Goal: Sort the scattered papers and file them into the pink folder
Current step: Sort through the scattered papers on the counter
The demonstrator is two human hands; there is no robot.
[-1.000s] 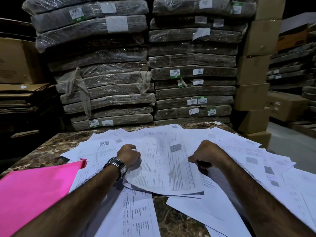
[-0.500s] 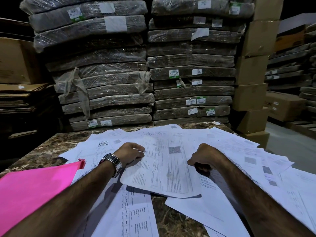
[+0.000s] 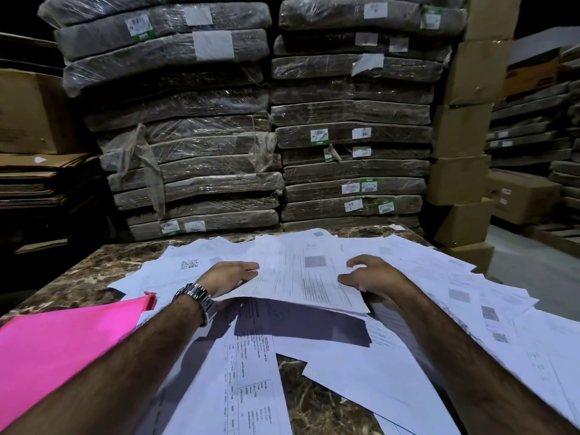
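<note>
One printed sheet (image 3: 301, 277) is held up off the scattered papers (image 3: 445, 277) near the middle of the tabletop (image 3: 103, 271), a dark shadow being cast on the pages beneath it. The left hand (image 3: 232, 276) is laid flat with its fingers straight along the sheet's left edge. The right hand (image 3: 373, 277) is loosely curled at the right edge with the thumb reaching onto the paper, though whether the edge is actually pinched cannot be told. The sheet's long axis runs roughly from the near edge towards the far edge. The pink folder (image 3: 62, 350) is seen at the near left corner, apparently shut, well to the left of the sheet and just beside the left forearm. The left hand is therefore judged the nearer one, and a carry leftwards and towards the near edge would be called for, with the cover to be opened first.
</note>
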